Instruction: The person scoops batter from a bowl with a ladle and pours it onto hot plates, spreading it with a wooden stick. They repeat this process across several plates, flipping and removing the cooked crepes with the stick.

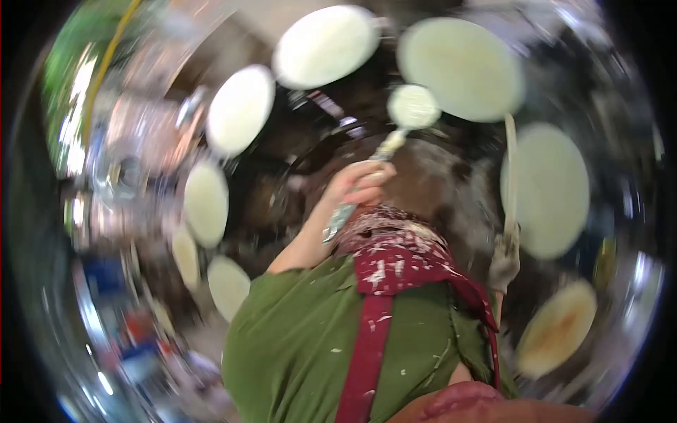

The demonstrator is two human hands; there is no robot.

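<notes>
A big round griddle (pixel 423 183) fills the far middle of the view, dark and floury, ringed by pale flat rounds of batter (pixel 462 67) on every side, with one browner round (pixel 557 328) near right. Close in, a green shirt (pixel 296 345) and a batter-flecked red apron (pixel 391 264) take up the near centre. The left hand (pixel 360 185) is curled shut around the handle of a ladle (pixel 412 107), gripping about midway along, the bowl end hovering over the far part of the griddle between two of the large rounds. That ladle looks stiff and light, probably slick with batter, so the mid-handle grip seems the sound place to hold. Over on the right, the right hand (pixel 504 261) is caked white and closed around a thin pale stick (pixel 510 169) that points away toward the far right rounds. The wet rounds look soft and easily torn. Everything is smeared by blur; the left edge is a wash of colour, and the finger detail is hard to read.
</notes>
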